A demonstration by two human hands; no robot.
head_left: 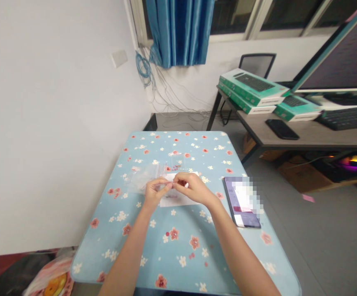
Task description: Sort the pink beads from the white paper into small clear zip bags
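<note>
While the left hand (156,191) and right hand (191,187) pinch a pink strand (165,183) between them, just above white paper (183,201), the handwork looks under way but unfinished, with small pieces (176,167), apparently unused, in a clear bag (178,159) just beyond both hands.

A blue curtain (181,33) hangs before dark windows (289,15) beside white wall (58,102).

Nothing reads clearly; phone screen (237,205) and keyboard boxes (252,87) are blurred.
</note>
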